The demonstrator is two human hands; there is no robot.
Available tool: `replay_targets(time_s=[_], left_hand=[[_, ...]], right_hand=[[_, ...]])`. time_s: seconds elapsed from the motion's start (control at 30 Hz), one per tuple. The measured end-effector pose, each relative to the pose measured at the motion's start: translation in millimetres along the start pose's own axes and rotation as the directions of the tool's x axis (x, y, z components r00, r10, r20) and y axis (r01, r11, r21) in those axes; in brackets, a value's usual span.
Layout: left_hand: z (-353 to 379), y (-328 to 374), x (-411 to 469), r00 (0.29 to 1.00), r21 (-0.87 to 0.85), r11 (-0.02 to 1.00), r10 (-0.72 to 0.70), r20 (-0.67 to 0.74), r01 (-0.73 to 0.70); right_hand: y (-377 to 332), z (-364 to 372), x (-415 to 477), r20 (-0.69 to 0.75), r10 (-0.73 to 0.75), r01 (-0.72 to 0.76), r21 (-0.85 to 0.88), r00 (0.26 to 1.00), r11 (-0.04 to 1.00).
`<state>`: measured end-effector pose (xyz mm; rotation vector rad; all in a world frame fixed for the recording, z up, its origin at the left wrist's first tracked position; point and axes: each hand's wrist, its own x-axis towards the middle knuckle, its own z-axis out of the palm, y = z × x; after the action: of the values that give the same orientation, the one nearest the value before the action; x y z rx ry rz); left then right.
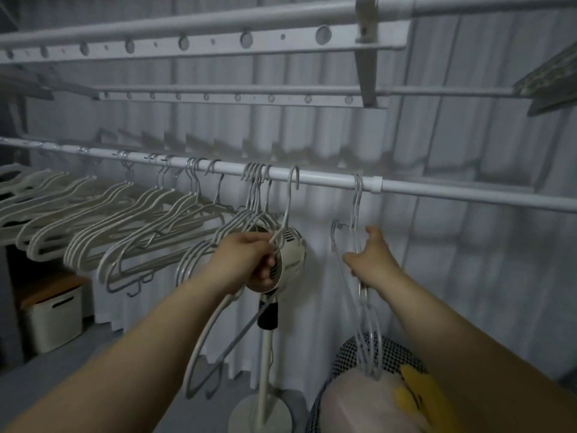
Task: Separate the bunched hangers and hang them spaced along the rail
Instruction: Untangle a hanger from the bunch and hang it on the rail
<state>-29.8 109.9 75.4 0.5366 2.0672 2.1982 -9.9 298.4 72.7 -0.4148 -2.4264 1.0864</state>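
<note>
A white rail (327,177) runs across the view from left to right. Several pale hangers (131,226) hang along its left half, with a tight bunch (256,189) near the middle. My left hand (249,257) grips one white hanger (288,207) at its neck; its hook sits at the rail just right of the bunch, and its body hangs below my forearm. My right hand (371,257) holds a few white hangers (359,295) together. One of these hooks over the rail beside a white collar (374,184); another hook (335,226) hangs loose below the rail.
A small stand fan (290,267) stands right behind my left hand. A mesh laundry basket (359,354) with pink and yellow items sits at the lower right. A white storage box (53,320) rests on the floor at left. Upper drying racks (218,29) run overhead.
</note>
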Motion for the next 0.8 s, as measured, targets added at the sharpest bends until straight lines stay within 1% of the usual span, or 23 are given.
replay_targets(time_s=[0.13, 0.23, 0.4, 0.53, 0.57, 0.6, 0.67, 0.7, 0.73, 0.77, 0.8], left_hand=[[14, 3, 26, 1.0, 0.017, 1.0, 0.023, -0.001, -0.023], [24, 5, 43, 0.999, 0.025, 0.998, 0.051, 0.004, -0.051], [35, 7, 62, 0.995, -0.007, 0.995, 0.097, 0.023, -0.097], [39, 3, 71, 0.997, 0.019, 0.999, 0.037, 0.062, -0.038], [40, 0, 72, 0.997, 0.023, 1.0, 0.014, 0.075, -0.016], [40, -1, 71, 0.996, 0.035, 0.999, -0.004, 0.094, 0.001], [38, -3, 70, 0.993, 0.152, 0.988, 0.003, 0.118, -0.021], [35, -3, 70, 0.992, 0.265, 0.961, 0.054, 0.112, -0.083], [31, -4, 70, 0.984, 0.405, 0.898, 0.145, 0.102, -0.175], [26, -5, 69, 0.962, 0.545, 0.796, 0.26, 0.087, -0.264], [20, -3, 65, 0.923, 0.65, 0.689, 0.38, 0.055, -0.322]], right_hand=[[9, 6, 7, 0.088, 0.031, -0.032, 0.012, 0.996, 0.999], [16, 5, 10, 0.101, 0.016, -0.014, -0.022, 0.995, 1.0], [22, 1, 11, 0.063, -0.007, 0.007, -0.008, 0.998, 1.0], [20, 1, 11, 0.036, -0.018, 0.018, 0.001, 0.999, 1.0], [18, 0, 11, 0.014, -0.036, 0.036, -0.017, 0.999, 0.999], [16, -1, 10, -0.02, -0.067, 0.065, -0.07, 0.998, 0.995], [9, -5, 10, -0.119, -0.165, 0.134, -0.233, 0.979, 0.963], [5, -6, 10, -0.166, -0.221, 0.165, -0.299, 0.961, 0.94], [-2, -7, 10, -0.204, -0.282, 0.199, -0.35, 0.937, 0.915], [-7, -8, 12, -0.234, -0.344, 0.237, -0.389, 0.909, 0.89], [-12, -8, 14, -0.253, -0.407, 0.277, -0.426, 0.877, 0.861]])
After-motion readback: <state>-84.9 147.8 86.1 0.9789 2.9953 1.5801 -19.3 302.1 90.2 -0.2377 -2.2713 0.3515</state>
